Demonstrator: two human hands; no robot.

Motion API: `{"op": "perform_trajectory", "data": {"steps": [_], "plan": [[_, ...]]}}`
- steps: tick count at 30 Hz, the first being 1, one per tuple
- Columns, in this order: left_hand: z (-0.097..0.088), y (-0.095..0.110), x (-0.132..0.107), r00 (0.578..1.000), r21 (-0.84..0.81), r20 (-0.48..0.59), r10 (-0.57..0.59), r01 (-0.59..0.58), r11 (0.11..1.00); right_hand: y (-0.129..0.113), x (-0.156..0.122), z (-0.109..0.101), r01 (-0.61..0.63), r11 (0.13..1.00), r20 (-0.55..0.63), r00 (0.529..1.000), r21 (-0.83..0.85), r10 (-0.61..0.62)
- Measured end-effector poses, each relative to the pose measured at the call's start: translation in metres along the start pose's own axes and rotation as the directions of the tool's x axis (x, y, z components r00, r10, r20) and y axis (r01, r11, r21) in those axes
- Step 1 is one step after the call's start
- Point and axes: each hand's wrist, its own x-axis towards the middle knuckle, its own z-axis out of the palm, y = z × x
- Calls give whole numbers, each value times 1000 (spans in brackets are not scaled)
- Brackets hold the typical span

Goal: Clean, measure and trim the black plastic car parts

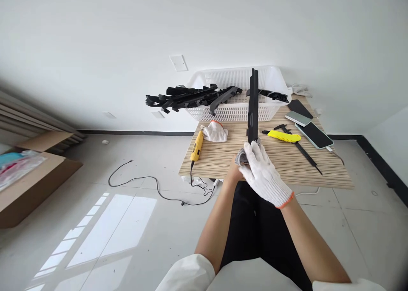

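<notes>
Head view: the strip (253, 106) points far, its near end at the 2 hands. The right hand (263, 172) lays close-set fingers there, grip unclear; the left hand (236, 168) hides its fingers: I cannot tell. Swinging left could knock overhanging parts (188, 99) off the basket (234, 112).

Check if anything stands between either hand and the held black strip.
Yes: grey fabric is bunched at the near end of the black strip, apparently between it and the left hand. The right hand wears a white glove; its exact contact is hidden.
</notes>
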Motion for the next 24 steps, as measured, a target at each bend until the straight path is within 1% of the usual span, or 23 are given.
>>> {"op": "perform_trajectory", "data": {"steps": [1,3,6,7,9,12,14,17,19,20,21,22,24], "plan": [[0,0,1,1000,14,7,13,-13,1000,8,-6,-1,3,998,4,1000,56,-3],[0,1,2,999,53,20,37,-38,998,25,-11,-4,-64,989,45,997,132,58],[0,3,4,999,112,14,35,-36,993,45,-5,-13,-237,961,132,967,143,219],[0,3,5,999,119,5,32,-32,992,50,-2,-16,-277,949,142,956,151,256],[0,2,5,999,98,-21,33,-31,995,56,4,-21,-314,927,140,947,203,290],[1,3,5,998,15,-57,28,-28,1000,62,7,-24,-340,881,109,940,328,322],[1,4,5,997,-46,-73,17,-20,999,66,6,-24,-354,839,41,928,413,372],[2,4,5,996,-118,-86,19,-30,993,71,6,-27,-363,761,-57,885,537,462],[2,2,6,996,-126,-80,26,-36,991,73,9,-30,-365,693,-61,860,622,507],[3,1,6,997,-110,-72,25,-32,993,74,11,-31,-349,663,-60,857,662,512],[3,-1,7,998,-87,-63,22,-28,996,74,14,-31,-322,650,-65,865,689,498],[3,-3,7,998,-61,-55,23,-26,998,74,15,-31,-290,657,-80,878,696,472],[3,-7,8,998,-33,-43,43,-45,998,71,16,-26,-226,720,-158,892,656,423]]}}
